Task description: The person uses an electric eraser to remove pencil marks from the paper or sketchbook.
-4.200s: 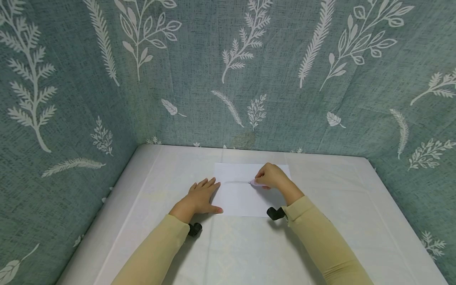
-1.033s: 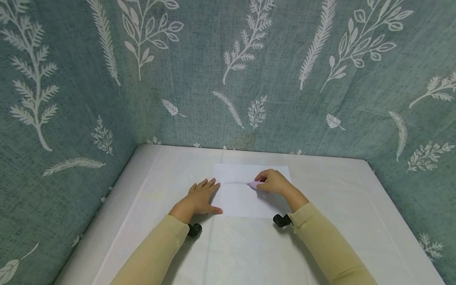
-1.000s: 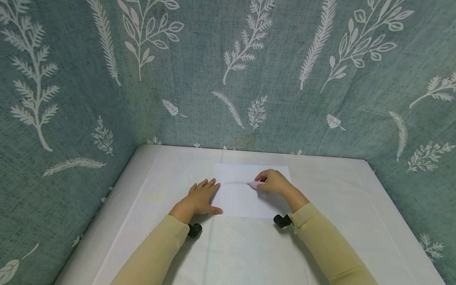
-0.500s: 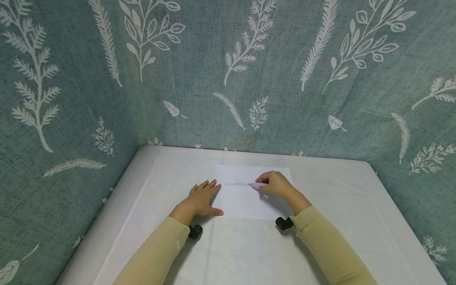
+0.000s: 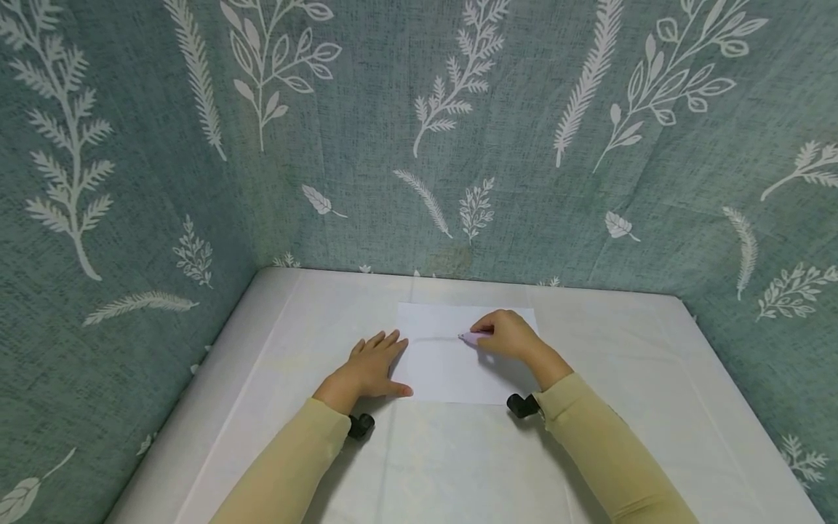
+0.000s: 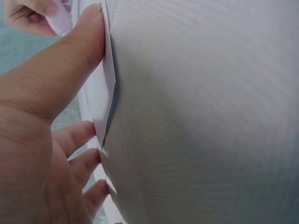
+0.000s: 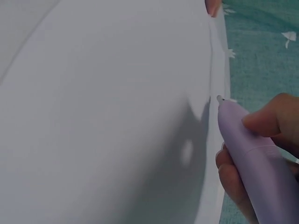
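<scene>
A white sheet of paper (image 5: 435, 375) lies on the white-covered table. My left hand (image 5: 372, 367) rests at its left edge with the fingers spread and the thumb on the near corner; in the left wrist view the thumb (image 6: 70, 60) overlaps the sheet's edge. Over the sheet's middle, my right hand (image 5: 511, 338) pinches a thick lilac pen-shaped tool (image 7: 250, 156) between thumb and fingers. Its small pale tip points left, close over the paper. A faint grey line runs across the sheet from near the left fingers to that tip.
White cloth covers the table (image 5: 445, 466) around the sheet. Green-blue fabric (image 5: 366, 145) with a white leaf print hangs behind and on both sides. A black wrist device (image 5: 522, 405) sticks out under the right sleeve, another black device (image 5: 360, 426) under the left.
Since the oldest frame my right hand has shifted slightly right and turned, showing more of the lilac tool. In the last second it lifts a little. My left hand stays put.
</scene>
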`<state>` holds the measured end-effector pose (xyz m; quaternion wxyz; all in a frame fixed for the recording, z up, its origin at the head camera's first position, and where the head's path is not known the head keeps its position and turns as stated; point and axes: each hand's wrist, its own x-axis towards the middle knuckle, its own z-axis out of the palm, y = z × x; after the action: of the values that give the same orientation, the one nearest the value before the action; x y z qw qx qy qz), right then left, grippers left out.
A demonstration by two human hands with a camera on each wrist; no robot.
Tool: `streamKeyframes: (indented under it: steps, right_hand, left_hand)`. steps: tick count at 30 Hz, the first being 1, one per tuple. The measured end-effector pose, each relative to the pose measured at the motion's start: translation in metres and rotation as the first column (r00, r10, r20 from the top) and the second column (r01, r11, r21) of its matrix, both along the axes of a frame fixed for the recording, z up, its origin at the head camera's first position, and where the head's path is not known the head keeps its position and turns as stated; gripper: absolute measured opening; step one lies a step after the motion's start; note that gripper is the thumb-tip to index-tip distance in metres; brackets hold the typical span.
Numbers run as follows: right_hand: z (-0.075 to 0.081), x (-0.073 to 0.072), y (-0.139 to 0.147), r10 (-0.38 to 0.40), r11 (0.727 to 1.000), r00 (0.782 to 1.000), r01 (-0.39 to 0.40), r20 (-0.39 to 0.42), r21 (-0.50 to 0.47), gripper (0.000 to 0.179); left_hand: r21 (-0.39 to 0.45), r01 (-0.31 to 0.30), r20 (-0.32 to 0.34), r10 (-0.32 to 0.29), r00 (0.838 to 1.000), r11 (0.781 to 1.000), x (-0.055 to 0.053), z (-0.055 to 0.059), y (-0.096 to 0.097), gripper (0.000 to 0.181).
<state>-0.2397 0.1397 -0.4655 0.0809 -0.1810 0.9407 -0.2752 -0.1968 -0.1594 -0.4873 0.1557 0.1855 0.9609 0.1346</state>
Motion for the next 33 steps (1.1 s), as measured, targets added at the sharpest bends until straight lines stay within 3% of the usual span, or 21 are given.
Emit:
streamKeyframes:
  steps: [18, 33]
  right_hand:
    - [0.005, -0.003, -0.005, 0.066, 0.997, 0.998, -0.065, -0.006, 0.048, 0.018]
    - [0.011, -0.001, -0.009, 0.059, 0.993, 0.998, -0.058, -0.004, 0.099, 0.020]
  left_hand:
    - [-0.001, 0.004, 0.002, -0.004, 1.000, 1.000, 0.002, 0.003, 0.000, 0.103]
    - [0.010, 0.008, -0.001, -0.008, 1.000, 1.000, 0.003, 0.004, 0.001, 0.102]
